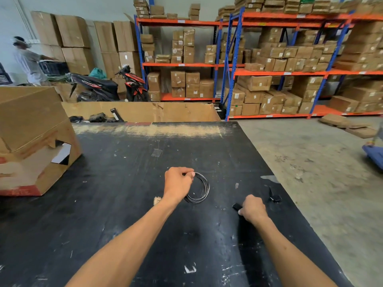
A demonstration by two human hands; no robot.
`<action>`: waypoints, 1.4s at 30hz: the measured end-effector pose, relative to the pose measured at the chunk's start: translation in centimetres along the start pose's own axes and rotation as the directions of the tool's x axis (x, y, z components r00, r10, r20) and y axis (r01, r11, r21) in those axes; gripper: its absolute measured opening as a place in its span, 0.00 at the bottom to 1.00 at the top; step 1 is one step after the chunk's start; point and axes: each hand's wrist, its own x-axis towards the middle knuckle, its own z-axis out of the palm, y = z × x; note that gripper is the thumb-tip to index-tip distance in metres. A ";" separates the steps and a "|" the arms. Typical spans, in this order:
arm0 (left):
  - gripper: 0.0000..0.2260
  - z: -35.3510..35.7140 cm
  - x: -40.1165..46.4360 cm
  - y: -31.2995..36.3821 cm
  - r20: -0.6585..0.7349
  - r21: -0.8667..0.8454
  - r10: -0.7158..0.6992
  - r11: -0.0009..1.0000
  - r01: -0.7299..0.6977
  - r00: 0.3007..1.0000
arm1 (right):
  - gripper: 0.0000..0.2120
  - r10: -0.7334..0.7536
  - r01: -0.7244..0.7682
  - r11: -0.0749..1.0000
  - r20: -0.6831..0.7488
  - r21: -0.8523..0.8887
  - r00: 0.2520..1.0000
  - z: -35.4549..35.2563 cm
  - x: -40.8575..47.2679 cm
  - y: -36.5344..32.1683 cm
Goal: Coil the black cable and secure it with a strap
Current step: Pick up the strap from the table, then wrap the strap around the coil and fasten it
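Note:
The black cable (204,188) is wound into a round coil of several loops over the black table (124,183). My left hand (178,182) pinches the coil at its upper left edge. My right hand (253,208), to the right and nearer to me, is closed on a black strap (236,207) whose end sticks out to the left of the fist. Another small black strap (274,196) lies on the table just beyond my right hand.
A torn cardboard box (35,146) stands on the table's left side. The table's right edge drops to a concrete floor (310,154). A blue cart (375,156) is at far right. Shelves of boxes, a scooter and a person are farther back.

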 end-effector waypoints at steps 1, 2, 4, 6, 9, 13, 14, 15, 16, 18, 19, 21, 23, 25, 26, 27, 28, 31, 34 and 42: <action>0.06 0.1 0.0 0.0 0.000 -0.002 -0.009 1.000 0.009 1.000 | 0.10 0.017 -0.017 0.997 0.000 0.070 1.000 0.0 -0.2 -0.1; 0.06 0.2 0.0 -0.1 -0.003 -0.006 -0.021 1.000 0.021 1.000 | 0.11 0.029 -0.030 0.989 0.008 0.145 1.000 -0.1 -0.5 -0.2; 0.06 0.3 0.1 -0.1 -0.016 -0.022 -0.041 0.999 0.041 0.999 | 0.06 0.004 -0.003 0.950 -0.004 0.312 1.000 -0.7 -1.6 -1.0; 0.06 0.4 0.3 0.0 -0.035 -0.045 -0.060 0.997 0.058 0.998 | 0.04 -0.065 0.092 0.883 -0.073 0.460 0.995 -1.6 -2.8 -2.1; 0.06 0.6 0.7 0.5 -0.073 -0.047 -0.075 0.996 0.072 0.995 | 0.02 -0.174 0.270 0.757 -0.214 0.595 0.961 -3.5 -4.8 -4.4; 0.06 0.9 1.0 1.3 -0.088 -0.050 -0.038 0.998 0.033 0.995 | 0.06 -0.325 0.468 0.671 -0.339 0.575 0.883 -4.6 -6.8 -7.1; 0.06 1.0 0.9 1.6 -0.086 -0.048 -0.017 0.999 0.013 0.996 | 0.07 -0.355 0.510 0.680 -0.372 0.526 0.858 -4.5 -7.0 -7.5; 0.07 1.0 0.8 1.9 -0.081 -0.047 0.004 0.999 -0.008 0.997 | 0.08 -0.376 0.532 0.691 -0.385 0.488 0.842 -4.4 -7.2 -7.7; 0.07 1.0 0.6 2.2 -0.076 -0.044 0.024 0.999 -0.028 0.997 | 0.08 -0.398 0.542 0.701 -0.376 0.464 0.837 -4.2 -7.3 -7.9; 0.07 0.9 0.3 2.6 -0.073 -0.037 0.061 0.997 -0.064 0.995 | 0.05 -0.433 0.535 0.702 -0.315 0.469 0.845 -3.8 -7.3 -7.8; 0.07 0.9 0.2 2.7 -0.074 -0.039 0.075 0.996 -0.078 0.994 | 0.04 -0.443 0.526 0.709 -0.284 0.470 0.850 -3.6 -7.2 -7.7; 0.07 0.7 -0.1 3.0 -0.073 -0.041 0.093 0.995 -0.096 0.993 | 0.07 -0.471 0.535 0.746 -0.254 0.397 0.845 -3.3 -7.2 -7.6; 0.07 0.5 -0.4 3.0 -0.067 -0.039 0.097 0.994 -0.100 0.993 | 0.08 -0.510 0.577 0.769 -0.282 0.275 0.813 -3.3 -7.3 -7.7; 0.07 0.4 -0.8 3.1 -0.061 -0.051 0.100 0.993 -0.104 0.993 | 0.07 -0.565 0.647 0.745 -0.359 0.165 0.743 -3.3 -7.6 -8.1; 0.07 0.4 -1.1 3.1 -0.059 -0.058 0.101 0.993 -0.104 0.993 | 0.06 -0.590 0.671 0.732 -0.384 0.117 0.710 -3.4 -7.8 -8.2; 0.07 0.4 -1.3 3.1 -0.058 -0.060 0.102 0.993 -0.106 0.993 | 0.07 -0.608 0.675 0.735 -0.379 0.063 0.698 -3.4 -8.0 -8.4; 0.07 0.3 -1.5 3.2 -0.058 -0.055 0.108 0.992 -0.111 0.992 | 0.08 -0.627 0.667 0.745 -0.346 -0.002 0.698 -3.4 -8.1 -8.4; 0.07 0.3 -1.9 3.4 -0.044 -0.027 0.136 0.990 -0.138 0.990 | 0.11 -0.680 0.654 0.733 -0.208 -0.188 0.703 -3.0 -8.1 -8.6; 0.07 0.5 -2.3 3.5 -0.039 -0.016 0.149 0.989 -0.150 0.988 | 0.10 -0.684 0.633 0.730 -0.283 -0.259 0.673 -2.9 -8.4 -8.4; 0.07 2.1 -2.7 4.6 -0.031 -0.153 0.052 0.987 -0.056 0.998 | 0.08 -0.694 0.659 0.643 -0.662 -0.390 0.285 -4.1 -7.6 -7.0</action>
